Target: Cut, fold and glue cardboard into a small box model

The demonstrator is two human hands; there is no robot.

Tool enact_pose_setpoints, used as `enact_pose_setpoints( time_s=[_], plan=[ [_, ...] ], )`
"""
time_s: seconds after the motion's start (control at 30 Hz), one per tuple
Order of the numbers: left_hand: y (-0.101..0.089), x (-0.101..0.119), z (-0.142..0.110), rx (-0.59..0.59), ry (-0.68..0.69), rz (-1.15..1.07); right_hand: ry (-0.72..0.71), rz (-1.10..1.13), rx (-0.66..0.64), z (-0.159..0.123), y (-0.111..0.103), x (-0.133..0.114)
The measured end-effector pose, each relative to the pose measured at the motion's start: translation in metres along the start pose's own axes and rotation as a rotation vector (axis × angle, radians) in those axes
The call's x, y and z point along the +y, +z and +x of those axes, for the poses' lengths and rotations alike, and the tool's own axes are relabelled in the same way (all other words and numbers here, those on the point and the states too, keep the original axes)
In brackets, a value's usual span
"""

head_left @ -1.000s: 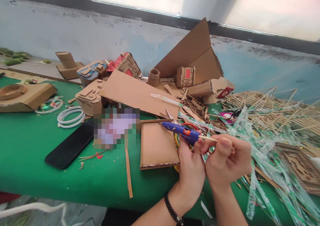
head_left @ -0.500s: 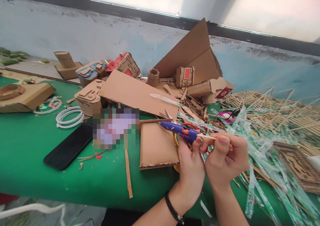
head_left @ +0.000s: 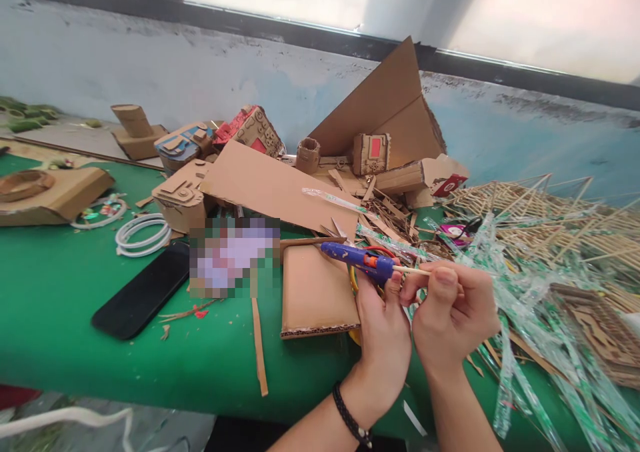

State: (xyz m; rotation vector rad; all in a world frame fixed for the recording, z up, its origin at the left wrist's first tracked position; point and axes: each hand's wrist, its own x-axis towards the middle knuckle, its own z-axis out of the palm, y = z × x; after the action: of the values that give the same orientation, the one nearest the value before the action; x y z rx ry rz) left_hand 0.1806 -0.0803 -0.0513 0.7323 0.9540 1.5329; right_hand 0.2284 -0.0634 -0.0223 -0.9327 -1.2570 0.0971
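My left hand (head_left: pixel 384 335), with a black braided bracelet on its wrist, is closed around a blue hot glue gun (head_left: pixel 357 260) with an orange part on its side. The gun's nozzle points left, over the back right corner of a flat cardboard box (head_left: pixel 319 295). In my right hand (head_left: pixel 453 312) a thin pale stick (head_left: pixel 410 271) is pinched, its other end in the rear of the glue gun. Behind the gun lie scissors (head_left: pixel 337 229), partly covered. Whether the nozzle touches the box I cannot tell.
A black phone (head_left: pixel 140 292) and coiled white rings (head_left: pixel 143 234) lie to the left on the green table (head_left: pixel 200 365). Cardboard models and a large cardboard sheet (head_left: pixel 275 185) fill the back. On the right are clear plastic strips (head_left: pixel 530 332) and bundled wooden sticks (head_left: pixel 500 202).
The view has shifted very slightly. Both hands keep their hold on the glue gun and the stick, with hardly any movement.
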Motion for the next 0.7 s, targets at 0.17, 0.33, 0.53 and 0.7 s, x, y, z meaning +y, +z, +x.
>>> enact_pose_setpoints(
  time_s=[0.17,0.33,0.53,0.7],
  plan=[
    [0.0018,0.0011,0.0003,-0.014,-0.004,-0.013,-0.011,-0.009,-0.039,0.0034,0.0008,-0.003],
    [0.0026,0.0032,0.0011,-0.004,0.014,-0.016,0.009,-0.011,-0.049,0.0073,0.0024,-0.0051],
    [0.0033,0.0051,0.0017,0.039,0.036,0.043,0.046,-0.005,-0.077,0.0086,0.002,-0.0053],
    [0.0047,0.0034,0.0023,0.088,0.038,0.056,0.072,-0.001,-0.112,0.009,0.0006,-0.006]
  ],
)
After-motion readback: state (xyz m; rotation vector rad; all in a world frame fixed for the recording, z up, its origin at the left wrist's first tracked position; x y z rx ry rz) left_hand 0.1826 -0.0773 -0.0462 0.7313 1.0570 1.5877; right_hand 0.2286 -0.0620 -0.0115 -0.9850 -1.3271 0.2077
